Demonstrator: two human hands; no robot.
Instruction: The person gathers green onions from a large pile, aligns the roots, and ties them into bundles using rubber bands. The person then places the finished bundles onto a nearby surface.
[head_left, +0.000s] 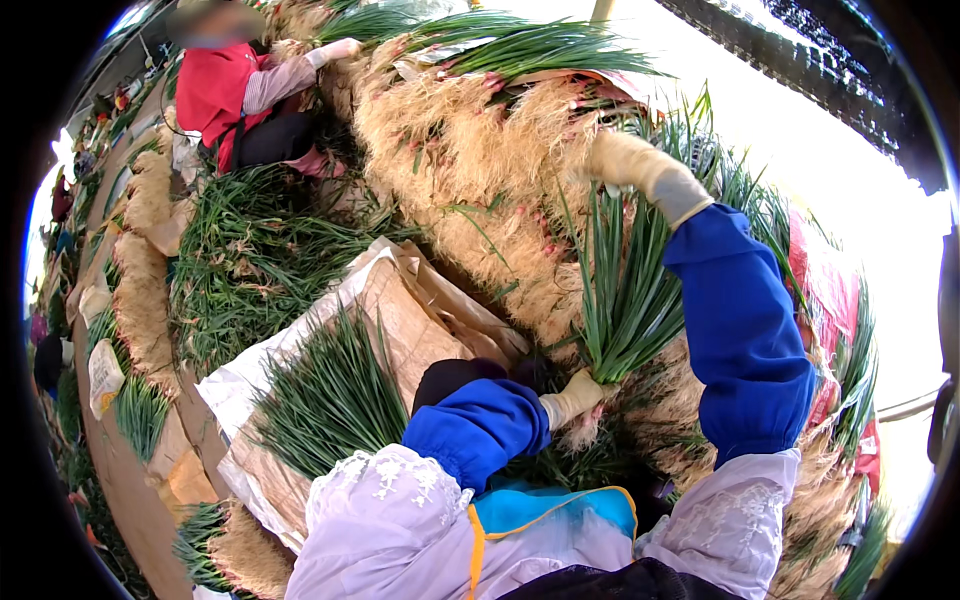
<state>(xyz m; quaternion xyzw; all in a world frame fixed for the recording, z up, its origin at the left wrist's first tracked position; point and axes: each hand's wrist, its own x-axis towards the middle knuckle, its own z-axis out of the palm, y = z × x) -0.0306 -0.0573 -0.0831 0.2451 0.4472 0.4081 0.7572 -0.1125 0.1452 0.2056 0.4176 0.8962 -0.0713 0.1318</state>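
My left hand (581, 397), in a pale glove, is closed around a bunch of spring onions (630, 300) just above the bulbs. Its green leaves fan out away from me, while the pale roots (583, 429) hang below my fist. Farther out, my right hand (621, 159), also gloved, reaches into a large heap of spring onions (465, 142) whose tan roots and reddish bulbs face me. The right fingers are hidden among roots and leaves, so their grip is unclear. Blue sleeve covers reach up both forearms.
To my left, spring onions (330, 397) lie on brown paper sacking (397, 300). Beyond is a pile of loose green leaves (247, 285). A person in a red vest (214, 90) sits at the heap, one gloved hand (341, 49) on it. Rooted bundles (144, 300) line the floor (120, 442) at far left.
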